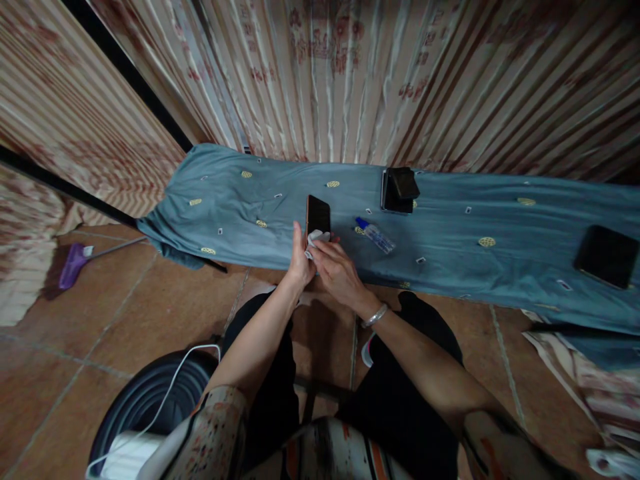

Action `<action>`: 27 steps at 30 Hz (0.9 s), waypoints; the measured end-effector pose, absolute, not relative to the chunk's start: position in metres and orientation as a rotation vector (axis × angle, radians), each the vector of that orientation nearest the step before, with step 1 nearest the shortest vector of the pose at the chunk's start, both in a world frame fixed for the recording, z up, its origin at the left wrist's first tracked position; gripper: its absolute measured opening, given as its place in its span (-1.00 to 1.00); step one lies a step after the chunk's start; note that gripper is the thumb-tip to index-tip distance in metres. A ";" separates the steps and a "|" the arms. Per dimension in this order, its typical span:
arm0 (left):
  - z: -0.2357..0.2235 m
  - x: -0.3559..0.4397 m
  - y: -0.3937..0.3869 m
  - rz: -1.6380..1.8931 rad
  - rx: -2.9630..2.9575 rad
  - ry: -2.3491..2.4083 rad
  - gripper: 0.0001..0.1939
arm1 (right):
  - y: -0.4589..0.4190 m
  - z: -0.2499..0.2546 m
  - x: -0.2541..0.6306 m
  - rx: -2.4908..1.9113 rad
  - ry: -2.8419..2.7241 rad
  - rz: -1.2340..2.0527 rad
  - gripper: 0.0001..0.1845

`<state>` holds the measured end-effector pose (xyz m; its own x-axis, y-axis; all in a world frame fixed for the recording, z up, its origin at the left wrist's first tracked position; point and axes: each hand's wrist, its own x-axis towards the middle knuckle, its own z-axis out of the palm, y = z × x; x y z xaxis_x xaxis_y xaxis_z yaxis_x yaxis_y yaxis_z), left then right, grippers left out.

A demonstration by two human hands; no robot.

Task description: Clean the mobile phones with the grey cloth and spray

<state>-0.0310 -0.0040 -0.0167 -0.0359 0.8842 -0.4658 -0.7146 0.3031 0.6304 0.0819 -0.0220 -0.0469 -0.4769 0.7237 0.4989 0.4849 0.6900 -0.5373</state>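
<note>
My left hand (pixel 301 259) is wrapped round the lower end of a dark smartphone (pixel 319 213), which stands tilted up above the cloth. Pressed to the phone's lower screen is a crumpled white wipe (pixel 317 241), pinched in the fingers of my right hand (pixel 337 268). To the right of the hands, a clear spray bottle (pixel 379 238) with a blue cap lies on its side. Farther back, a small dark wallet-like item (pixel 404 183) rests on a flat black item (pixel 390 200). My fingers hide the phone's lower end.
A blue patterned cloth (pixel 445 247) covers the long narrow bench before me. Another black tablet-like item (pixel 607 255) lies at its right end. On the tiled floor are a purple broom (pixel 75 263) and a dark round basin (pixel 150 393) with a white cable. Curtains (pixel 340 80) hang behind.
</note>
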 end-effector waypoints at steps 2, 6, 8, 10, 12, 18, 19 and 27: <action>-0.018 -0.029 -0.005 1.298 0.200 0.947 -0.22 | -0.021 -0.045 0.079 -0.892 -2.181 0.428 -0.52; -0.017 -0.032 -0.004 1.321 0.199 0.947 -0.24 | -0.022 -0.043 0.079 -0.856 -2.222 0.434 -0.49; -0.015 -0.034 -0.002 1.348 0.210 0.946 -0.25 | -0.024 -0.044 0.082 -0.853 -2.236 0.406 -0.49; -0.013 -0.036 0.000 1.370 0.210 0.941 -0.25 | -0.025 -0.046 0.086 -0.868 -2.235 0.379 -0.49; -0.011 -0.036 0.000 1.387 0.199 0.926 -0.24 | -0.024 -0.049 0.089 -0.881 -2.219 0.366 -0.49; -0.008 -0.040 -0.003 1.402 0.209 0.894 -0.22 | -0.019 -0.054 0.097 -0.932 -2.194 0.388 -0.48; -0.008 -0.042 -0.003 1.404 0.218 0.892 -0.22 | -0.018 -0.054 0.097 -0.940 -2.192 0.388 -0.48; 0.000 -0.052 -0.006 1.435 0.236 0.828 -0.17 | -0.019 -0.048 0.095 -0.944 -2.190 0.377 -0.49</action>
<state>-0.0524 -0.0063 -0.0005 -0.0805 0.9299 -0.3590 -0.7761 0.1675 0.6079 0.0954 -0.0195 -0.0481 -0.4796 0.7233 0.4967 0.5158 0.6904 -0.5072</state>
